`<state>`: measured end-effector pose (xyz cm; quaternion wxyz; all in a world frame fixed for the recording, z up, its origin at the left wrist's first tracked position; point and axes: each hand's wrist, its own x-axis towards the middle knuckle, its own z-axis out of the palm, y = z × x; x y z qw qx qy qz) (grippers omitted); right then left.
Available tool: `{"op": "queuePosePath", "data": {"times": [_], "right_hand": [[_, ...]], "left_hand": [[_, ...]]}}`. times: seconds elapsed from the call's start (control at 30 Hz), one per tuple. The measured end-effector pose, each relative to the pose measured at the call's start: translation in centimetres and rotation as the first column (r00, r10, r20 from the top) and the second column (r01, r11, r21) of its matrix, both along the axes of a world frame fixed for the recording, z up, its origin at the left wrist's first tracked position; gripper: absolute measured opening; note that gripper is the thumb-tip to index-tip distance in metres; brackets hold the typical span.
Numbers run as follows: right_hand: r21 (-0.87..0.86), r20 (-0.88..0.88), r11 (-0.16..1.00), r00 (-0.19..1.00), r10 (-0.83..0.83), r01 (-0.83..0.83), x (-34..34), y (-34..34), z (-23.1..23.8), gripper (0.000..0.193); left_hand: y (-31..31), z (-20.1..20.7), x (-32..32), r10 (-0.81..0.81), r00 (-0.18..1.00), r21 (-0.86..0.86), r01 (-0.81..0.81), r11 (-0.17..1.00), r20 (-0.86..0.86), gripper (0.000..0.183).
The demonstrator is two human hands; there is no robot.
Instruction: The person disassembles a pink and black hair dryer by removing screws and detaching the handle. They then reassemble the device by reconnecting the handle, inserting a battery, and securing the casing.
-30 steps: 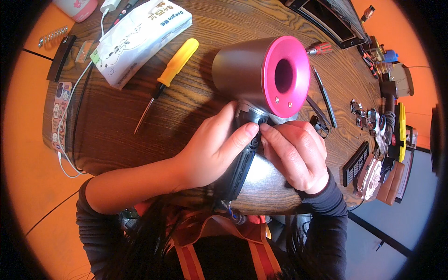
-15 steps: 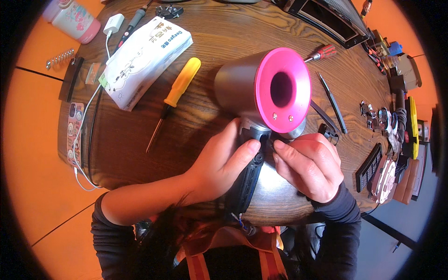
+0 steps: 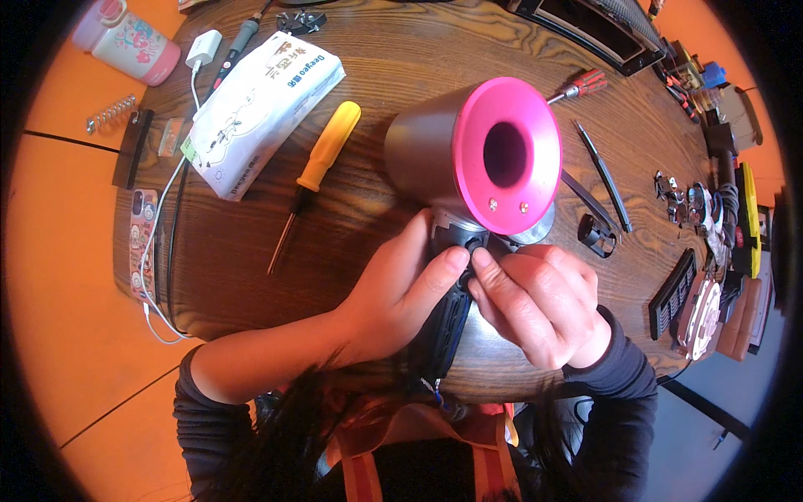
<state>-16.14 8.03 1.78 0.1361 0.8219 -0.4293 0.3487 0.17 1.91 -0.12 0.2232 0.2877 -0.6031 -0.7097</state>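
Observation:
A hair dryer [image 3: 422,155] with a grey barrel and a pink ring faces me in the middle of the table. Its black handle [image 3: 443,335] has no outer cover and slants down toward me, with thin wires at the lower end. My left hand [image 3: 389,289] is wrapped round the upper handle, thumb on the front. The fingers of my right hand [image 3: 539,305] are pinched together against the handle just under the barrel. Whatever lies between those fingertips is too small and dark to make out.
Left of the dryer lie a yellow-handled screwdriver [image 3: 324,151] and a white tissue pack [image 3: 263,117]. Toward the right are a red-handled screwdriver [image 3: 581,85], a slim black pen-like tool [image 3: 604,177], a black ring-shaped part [image 3: 596,237] and a black slotted panel [image 3: 672,293].
My right hand has moved slightly left, bringing its fingertips from beside the handle onto it. My left hand keeps its hold on the dryer, and the view has shifted a little.

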Motion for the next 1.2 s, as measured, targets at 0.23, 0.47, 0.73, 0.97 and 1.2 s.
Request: {"op": "queuePosePath", "data": {"times": [0.23, 0.47, 0.73, 0.97, 1.2], "right_hand": [[0.164, -0.012, 0.965, 0.978, -0.207, 0.206, 1.9, 1.6, 0.8, 0.030], [0.171, 0.000, 0.967, 0.982, -0.191, 0.188, 1.7, 1.3, 0.7, 0.030], [0.147, -0.030, 0.972, 0.983, -0.184, 0.186, 1.7, 1.2, 0.5, 0.031], [0.145, -0.002, 0.972, 0.982, -0.187, 0.186, 1.5, 0.9, 0.4, 0.035], [0.088, 0.038, 0.988, 0.990, -0.133, 0.129, 0.9, 0.6, -0.2, 0.032]], "left_hand": [[0.0, -0.5, -0.1, 0.011, 1.000, -0.092, -0.013, 0.996, -0.019, 0.030], [0.0, -0.7, -0.1, 0.023, 0.999, -0.145, -0.029, 0.989, -0.042, 0.031], [0.1, -1.0, -0.1, 0.035, 0.998, -0.083, -0.039, 0.996, -0.048, 0.032], [0.0, -0.7, -0.1, 0.030, 0.998, -0.072, -0.034, 0.997, -0.056, 0.033], [0.0, -0.5, -0.1, 0.038, 0.998, -0.122, -0.044, 0.992, -0.049, 0.033]]}}
